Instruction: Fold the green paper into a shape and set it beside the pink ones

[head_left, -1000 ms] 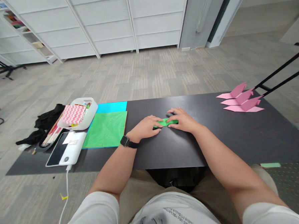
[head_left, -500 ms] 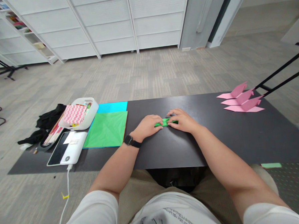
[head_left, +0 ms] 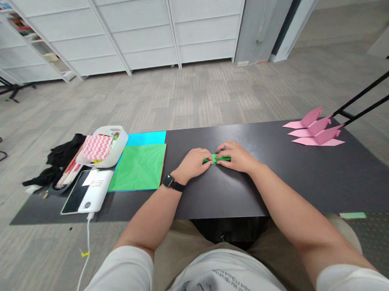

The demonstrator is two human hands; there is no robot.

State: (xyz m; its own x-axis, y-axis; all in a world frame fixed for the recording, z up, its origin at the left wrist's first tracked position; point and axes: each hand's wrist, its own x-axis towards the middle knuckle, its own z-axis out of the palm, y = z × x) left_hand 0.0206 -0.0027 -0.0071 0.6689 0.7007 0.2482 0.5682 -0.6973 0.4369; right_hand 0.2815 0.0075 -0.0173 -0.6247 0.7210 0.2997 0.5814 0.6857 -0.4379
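Note:
A small strip of folded green paper (head_left: 214,158) lies between my two hands near the middle of the dark table (head_left: 213,192). My left hand (head_left: 197,163) pinches its left end, fingers closed. From the other side my right hand (head_left: 234,155) grips the right end between thumb and fingers. Both hands rest low, close to the tabletop. My fingers cover parts of the paper, so its full folded shape is hidden.
Left of my hands lie green paper sheets (head_left: 140,168) over a blue sheet (head_left: 146,138). Beyond are a white basket (head_left: 119,150), a white power bank (head_left: 95,192) with a cable and black cloth (head_left: 66,150). Pink folded paper birds (head_left: 316,130) stand at the far right.
My fingers have shifted slightly on the green paper, and its visible middle looks a little different. Both hands stay in nearly the same place.

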